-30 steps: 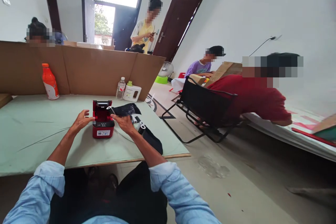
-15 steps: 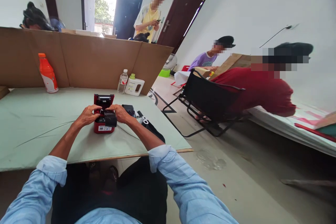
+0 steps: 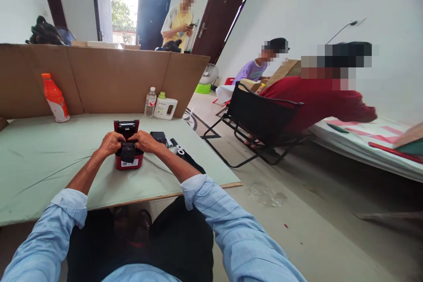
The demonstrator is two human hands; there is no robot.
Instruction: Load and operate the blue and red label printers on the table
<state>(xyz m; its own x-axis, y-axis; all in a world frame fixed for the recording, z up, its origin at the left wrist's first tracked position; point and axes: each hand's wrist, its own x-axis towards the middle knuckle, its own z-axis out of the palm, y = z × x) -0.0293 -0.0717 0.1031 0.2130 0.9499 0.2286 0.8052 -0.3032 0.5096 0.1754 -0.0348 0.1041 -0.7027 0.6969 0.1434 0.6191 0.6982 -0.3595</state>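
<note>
In front of me on the table stands a small red and black label printer [image 3: 128,166], its lid raised toward the back. A dark, film-like ribbon [image 3: 128,153] droops over the printer's front. My left hand [image 3: 111,143] pinches the ribbon's left side, over the opening. On the other side my right hand [image 3: 145,142] has its fingers closed at the ribbon's right edge. The fingertips partly hide the printer's inside.
Right of the printer lie a black box-like item [image 3: 158,137] and several small rolls [image 3: 180,151]. An orange bottle [image 3: 55,99], a clear bottle [image 3: 150,103] and a white jug [image 3: 165,108] stand by the cardboard screen [image 3: 115,70]. A person sits in a black chair [image 3: 257,112].
The ribbon has swung from the printer's right side to its middle, now hanging over the front. Both hands remain at the opening. My view has shifted slightly.
</note>
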